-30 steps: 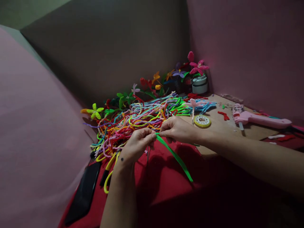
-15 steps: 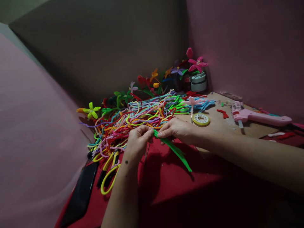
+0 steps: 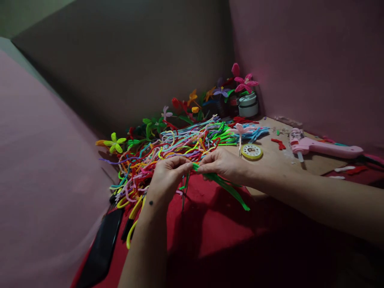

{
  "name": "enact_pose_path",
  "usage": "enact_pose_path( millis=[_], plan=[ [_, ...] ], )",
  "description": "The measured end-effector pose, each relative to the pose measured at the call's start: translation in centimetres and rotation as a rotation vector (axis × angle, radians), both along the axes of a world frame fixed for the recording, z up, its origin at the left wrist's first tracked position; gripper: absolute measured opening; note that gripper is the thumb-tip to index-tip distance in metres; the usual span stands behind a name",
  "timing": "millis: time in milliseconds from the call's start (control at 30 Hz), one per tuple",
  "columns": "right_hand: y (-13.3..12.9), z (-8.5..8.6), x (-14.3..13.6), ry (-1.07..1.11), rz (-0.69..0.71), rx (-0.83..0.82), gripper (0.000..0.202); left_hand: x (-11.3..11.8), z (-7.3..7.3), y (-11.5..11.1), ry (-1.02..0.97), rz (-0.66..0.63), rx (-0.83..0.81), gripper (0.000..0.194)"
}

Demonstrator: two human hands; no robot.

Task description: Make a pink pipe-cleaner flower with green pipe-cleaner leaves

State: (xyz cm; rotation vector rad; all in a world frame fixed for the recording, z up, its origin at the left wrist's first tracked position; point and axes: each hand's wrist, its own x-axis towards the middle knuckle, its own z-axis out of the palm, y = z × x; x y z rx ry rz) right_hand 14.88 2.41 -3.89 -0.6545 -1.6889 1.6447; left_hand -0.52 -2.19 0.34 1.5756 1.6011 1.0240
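Green strips (image 3: 232, 191) pinched: left grip (image 3: 168, 172), right grip (image 3: 220, 165).

Yellow handle (image 3: 129, 237) pt. hidden (behind L forearm (image 3: 146, 248)).

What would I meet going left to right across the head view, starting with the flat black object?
Flat black object → left hand → right hand → round yellow-rimmed disc → small red piece → pink glue gun.
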Motion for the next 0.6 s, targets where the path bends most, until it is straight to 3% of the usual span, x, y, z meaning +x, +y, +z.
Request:
enact_pose_path(
  millis=[133, 300, 467, 600],
  plan=[
    [-0.4, 0.5, 0.1, 0.054, -0.052, 0.051, 0.017, -0.1, 0.3, 0.3, -0.123, -0.040, -0.103, 0.020],
    [-0.2, 0.3, -0.2, 0.119, -0.051, 0.065, 0.016, 0.3, 0.8, 0.8, -0.178, -0.038, -0.093, 0.018],
    [0.5, -0.1, -0.6, 0.273, -0.001, -0.071, 0.012, 1.1, 2.0, 1.2, -0.175, -0.006, -0.048, 0.019],
    [0.6, -0.3, -0.5, 0.314, 0.073, -0.293, 0.009, 1.5, 1.4, 1.5, -0.207, -0.035, -0.003, 0.016]
  ],
)
